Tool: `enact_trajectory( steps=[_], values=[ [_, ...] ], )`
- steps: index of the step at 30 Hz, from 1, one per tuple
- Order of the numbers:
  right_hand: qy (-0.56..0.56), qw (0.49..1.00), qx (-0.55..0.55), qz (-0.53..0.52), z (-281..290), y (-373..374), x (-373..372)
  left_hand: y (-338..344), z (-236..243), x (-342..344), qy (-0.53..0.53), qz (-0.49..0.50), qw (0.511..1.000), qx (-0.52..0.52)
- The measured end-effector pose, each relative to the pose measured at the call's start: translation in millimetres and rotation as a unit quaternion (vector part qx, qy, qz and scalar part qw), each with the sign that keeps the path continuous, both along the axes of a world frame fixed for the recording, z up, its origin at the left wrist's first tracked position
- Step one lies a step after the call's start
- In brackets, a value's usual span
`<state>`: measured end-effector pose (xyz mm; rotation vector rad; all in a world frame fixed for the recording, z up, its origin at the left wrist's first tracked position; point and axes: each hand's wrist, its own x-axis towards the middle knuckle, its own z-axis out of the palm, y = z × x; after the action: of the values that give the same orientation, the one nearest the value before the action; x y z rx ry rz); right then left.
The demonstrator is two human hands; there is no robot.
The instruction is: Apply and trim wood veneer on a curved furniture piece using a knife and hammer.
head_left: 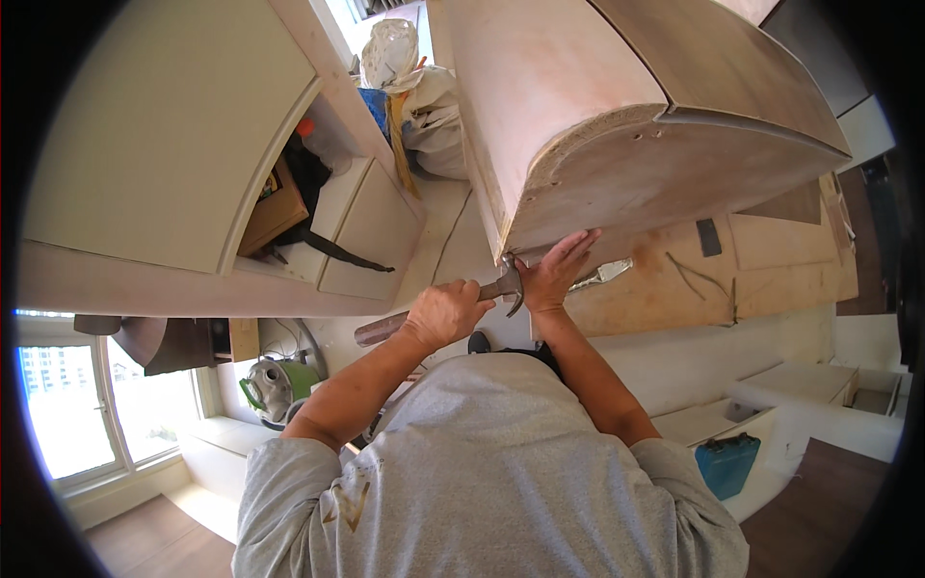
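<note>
A claw hammer [383,329] with a worn brown handle is gripped by my left hand [446,314], whose fingers wrap round the handle close to the head. The hammer's metal head stands at the lower corner of a large curved wooden cabinet piece [578,183]. Whether the metal touches that corner, I cannot tell. My right hand [551,275] is beside the hammer head, its fingers stretched out along the lower edge of the cabinet piece; its thumb is close to the metal. No object shows in the right hand.
A wooden board [674,289] lies right of my hands, with a putty knife-like tool [605,273] on it. White bags [434,130] stand behind. Pale cabinets [371,231] flank the left. A green vacuum-like machine [279,385] and a teal case [726,465] are lower down.
</note>
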<state>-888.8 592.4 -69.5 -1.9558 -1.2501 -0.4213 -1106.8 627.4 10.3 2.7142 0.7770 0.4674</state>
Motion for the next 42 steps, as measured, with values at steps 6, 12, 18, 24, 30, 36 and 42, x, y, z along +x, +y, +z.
enact_trajectory(
  steps=[6, 12, 18, 24, 30, 36, 42],
  values=[
    [0.0, 1.0, -0.024, 0.001, 5.1, -1.7, 0.2, 9.0, 0.9, -3.5, 0.006, -0.019, 1.0, 0.003],
    [0.059, 0.996, -0.073, 0.009, 18.7, -4.7, -7.1, 4.0, 4.6, -3.1, -0.007, 0.001, 1.0, -0.011],
    [0.071, 0.995, -0.073, 0.009, 13.6, -2.9, -3.8, -1.1, 3.7, -2.6, -0.027, 0.013, 0.999, -0.025],
    [0.022, 0.996, -0.066, 0.064, 11.1, -16.6, 4.3, -12.1, -6.6, -10.2, -0.018, -0.001, 1.0, -0.01],
    [0.043, 0.991, -0.069, 0.11, 18.3, -32.0, 18.1, -8.7, -22.9, -18.8, 0.019, -0.021, 1.0, -0.011],
    [0.04, 0.991, -0.069, 0.105, 20.6, -30.0, 17.2, 10.2, -36.4, -7.8, 0.009, -0.004, 1.0, -0.012],
    [0.049, 0.987, -0.103, 0.11, 17.8, -33.0, 19.9, -2.8, -36.3, -7.3, 0.035, -0.019, 0.999, -0.026]
  ],
)
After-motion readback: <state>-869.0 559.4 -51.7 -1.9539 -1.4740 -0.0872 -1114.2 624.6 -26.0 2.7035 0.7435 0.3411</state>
